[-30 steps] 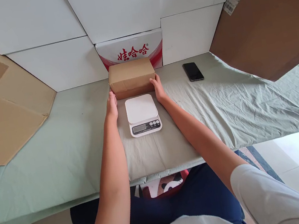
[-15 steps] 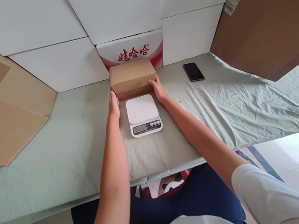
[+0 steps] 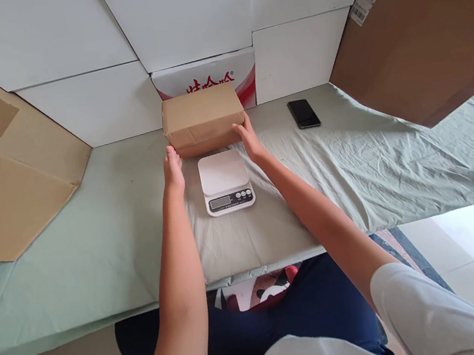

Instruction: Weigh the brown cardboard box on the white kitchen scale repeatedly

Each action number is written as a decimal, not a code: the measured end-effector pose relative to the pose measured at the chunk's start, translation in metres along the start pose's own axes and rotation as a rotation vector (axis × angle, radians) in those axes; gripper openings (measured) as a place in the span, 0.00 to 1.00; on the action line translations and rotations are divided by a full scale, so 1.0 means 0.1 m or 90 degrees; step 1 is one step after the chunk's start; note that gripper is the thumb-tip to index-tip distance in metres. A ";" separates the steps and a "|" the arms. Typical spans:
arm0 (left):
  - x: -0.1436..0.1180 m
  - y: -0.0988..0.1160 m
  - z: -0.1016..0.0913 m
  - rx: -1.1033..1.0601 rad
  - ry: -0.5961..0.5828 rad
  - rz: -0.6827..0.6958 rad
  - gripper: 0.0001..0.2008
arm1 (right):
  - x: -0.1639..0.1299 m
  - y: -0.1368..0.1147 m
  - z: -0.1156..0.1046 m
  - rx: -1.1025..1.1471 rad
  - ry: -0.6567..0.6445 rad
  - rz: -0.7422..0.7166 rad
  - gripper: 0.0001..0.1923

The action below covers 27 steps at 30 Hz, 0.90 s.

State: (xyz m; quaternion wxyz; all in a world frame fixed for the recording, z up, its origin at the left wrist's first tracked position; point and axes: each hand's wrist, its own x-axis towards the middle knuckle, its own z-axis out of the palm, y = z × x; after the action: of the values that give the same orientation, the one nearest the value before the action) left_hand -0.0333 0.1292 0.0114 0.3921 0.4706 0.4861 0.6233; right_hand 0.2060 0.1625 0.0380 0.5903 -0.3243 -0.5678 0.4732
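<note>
Between my two hands is a small brown cardboard box [image 3: 202,110], just behind a white digital kitchen scale [image 3: 224,173]. My left hand [image 3: 172,169] grips the box at its lower left corner, with most of its fingers hidden behind and under it. On the other end, my right hand [image 3: 248,137] is closed round the lower right corner, thumb on the front face. The box looks slightly tilted and partly covers the red lettering on the carton behind. Nothing lies on the scale's plate, and its display shows no readable figures.
A black phone [image 3: 304,113] lies on the green cloth [image 3: 103,224] to the right. Large cardboard panels stand at left [image 3: 13,172] and right [image 3: 426,31]. White boxes and a red-and-white carton [image 3: 248,81] form a wall at the back.
The box has risen a little and shifted left in my hands, now hiding more of the red lettering. My left hand has moved left with it. The scale stays in place.
</note>
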 end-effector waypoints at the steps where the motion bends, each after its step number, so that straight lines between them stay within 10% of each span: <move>1: -0.08 0.06 -0.02 0.006 -0.005 0.019 0.49 | -0.07 -0.08 0.00 -0.011 -0.014 -0.018 0.39; 14: -1.40 0.24 -0.01 0.055 -0.033 0.095 0.46 | -1.22 -0.41 -0.15 -0.067 -0.007 -0.012 0.38; 27: -1.45 0.23 -0.06 0.076 -0.021 0.109 0.45 | -1.25 -0.35 -0.11 -0.052 -0.001 -0.022 0.38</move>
State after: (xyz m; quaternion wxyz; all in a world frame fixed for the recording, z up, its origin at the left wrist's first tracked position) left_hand -0.0032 -0.0146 0.0033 0.3166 0.5433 0.4740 0.6163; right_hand 0.2346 0.0365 0.0237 0.5843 -0.3382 -0.5926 0.4394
